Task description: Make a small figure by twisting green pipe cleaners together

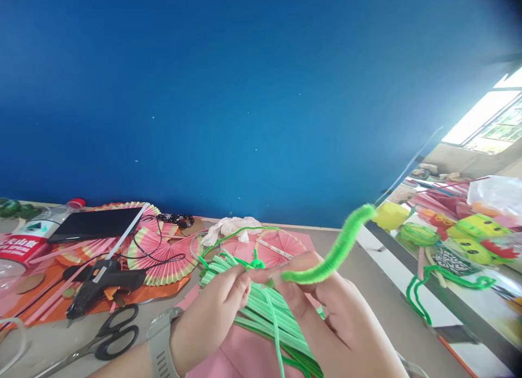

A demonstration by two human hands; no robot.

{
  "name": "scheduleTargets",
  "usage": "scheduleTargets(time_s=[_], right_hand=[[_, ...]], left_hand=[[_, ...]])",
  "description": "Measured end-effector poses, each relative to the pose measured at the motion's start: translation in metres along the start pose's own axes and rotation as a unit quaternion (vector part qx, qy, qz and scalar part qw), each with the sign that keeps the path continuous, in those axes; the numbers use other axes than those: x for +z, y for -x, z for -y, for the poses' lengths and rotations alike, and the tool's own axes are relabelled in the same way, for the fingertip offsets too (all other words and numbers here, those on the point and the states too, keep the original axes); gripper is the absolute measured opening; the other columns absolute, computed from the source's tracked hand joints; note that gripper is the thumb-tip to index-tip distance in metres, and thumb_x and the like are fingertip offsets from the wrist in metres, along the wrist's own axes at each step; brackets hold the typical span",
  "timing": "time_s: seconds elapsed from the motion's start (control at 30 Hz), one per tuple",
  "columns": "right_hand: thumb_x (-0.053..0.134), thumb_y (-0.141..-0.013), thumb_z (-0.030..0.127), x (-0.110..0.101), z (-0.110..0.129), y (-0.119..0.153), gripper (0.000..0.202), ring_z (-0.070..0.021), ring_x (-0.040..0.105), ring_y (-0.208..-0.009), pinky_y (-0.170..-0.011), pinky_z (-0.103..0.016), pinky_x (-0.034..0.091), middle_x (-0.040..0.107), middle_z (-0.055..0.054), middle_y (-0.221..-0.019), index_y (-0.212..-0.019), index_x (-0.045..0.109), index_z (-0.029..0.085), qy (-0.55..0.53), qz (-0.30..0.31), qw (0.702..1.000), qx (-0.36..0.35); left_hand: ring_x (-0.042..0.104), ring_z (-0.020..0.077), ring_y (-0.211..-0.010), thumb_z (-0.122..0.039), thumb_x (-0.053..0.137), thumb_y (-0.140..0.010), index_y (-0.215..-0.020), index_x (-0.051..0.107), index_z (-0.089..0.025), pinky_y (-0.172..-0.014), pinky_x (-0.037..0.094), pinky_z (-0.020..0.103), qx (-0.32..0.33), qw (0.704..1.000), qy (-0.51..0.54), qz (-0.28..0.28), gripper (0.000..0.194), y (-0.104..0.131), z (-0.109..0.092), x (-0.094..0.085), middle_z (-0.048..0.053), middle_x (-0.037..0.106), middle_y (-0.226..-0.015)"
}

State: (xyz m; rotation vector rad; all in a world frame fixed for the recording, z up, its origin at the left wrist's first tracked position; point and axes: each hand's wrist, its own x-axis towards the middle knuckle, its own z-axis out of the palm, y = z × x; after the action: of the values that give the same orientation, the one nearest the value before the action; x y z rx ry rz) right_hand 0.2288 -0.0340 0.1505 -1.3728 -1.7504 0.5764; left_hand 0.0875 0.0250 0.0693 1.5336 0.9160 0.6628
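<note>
A bright green pipe cleaner curves up to the right from the fingers of my right hand, which pinches it between thumb and forefinger. My left hand, with a grey watch on its wrist, has thumb and finger pressed together close by; its fingertips seem to hold the other end of the pipe cleaner, though the grip hides most of it. Beneath both hands lies a thick bundle of pale green pipe cleaners on pink paper. A thin green strand hangs down between the hands.
To the left lie black-handled scissors, a black glue gun, a dark phone or tablet and a plastic bottle. Pink paper fans and white tissue sit behind. A blue panel rises at the back. Colourful crafts are at right.
</note>
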Motion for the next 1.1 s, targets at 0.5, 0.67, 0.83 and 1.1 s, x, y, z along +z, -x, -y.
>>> scheduleTargets(time_s=[0.5,0.67,0.83,1.1], right_hand=[[0.048,-0.090,0.029,-0.007,0.001,-0.001,0.013,-0.0184,0.062,-0.089,-0.076,-0.027,0.051,0.066,-0.001,-0.092,-0.090,0.061,0.029,-0.064,-0.061,0.996,0.026],[0.048,-0.091,0.027,-0.005,-0.009,-0.006,0.013,-0.0126,0.060,-0.079,-0.074,-0.023,0.049,0.066,0.000,-0.089,-0.087,0.060,0.025,-0.160,-0.098,0.982,0.031],[0.050,-0.090,0.032,-0.004,-0.031,-0.024,0.012,-0.0109,0.057,-0.071,-0.068,-0.023,0.049,0.063,0.000,-0.085,-0.088,0.058,0.023,-0.346,-0.076,0.928,0.113],[0.053,-0.087,0.038,-0.006,-0.048,-0.038,0.019,-0.0106,0.052,-0.067,-0.064,-0.024,0.046,0.052,0.001,-0.075,-0.086,0.052,0.019,-0.383,0.045,0.901,0.196]], left_hand=[[0.022,0.0066,-0.049,-0.037,0.040,-0.092,-0.070,0.043,-0.018,-0.050,0.026,0.020,0.025,0.940,0.341,0.007,0.029,-0.004,-0.011,-0.010,-0.006,0.031,-0.057],[0.024,0.0084,-0.054,-0.037,0.041,-0.092,-0.067,0.040,-0.018,-0.053,0.030,0.020,0.017,0.931,0.363,-0.034,0.032,0.002,-0.027,-0.013,-0.005,0.030,-0.061],[0.018,0.0099,-0.053,-0.037,0.032,-0.095,-0.066,0.038,-0.018,-0.053,0.027,0.023,0.065,0.924,0.378,0.015,0.035,0.006,-0.028,-0.014,-0.005,0.027,-0.060],[0.037,0.0115,-0.069,-0.042,0.037,-0.092,-0.083,0.051,-0.023,-0.066,0.033,0.024,0.050,0.970,0.225,0.082,0.025,0.021,-0.019,-0.017,-0.002,0.038,-0.071]])
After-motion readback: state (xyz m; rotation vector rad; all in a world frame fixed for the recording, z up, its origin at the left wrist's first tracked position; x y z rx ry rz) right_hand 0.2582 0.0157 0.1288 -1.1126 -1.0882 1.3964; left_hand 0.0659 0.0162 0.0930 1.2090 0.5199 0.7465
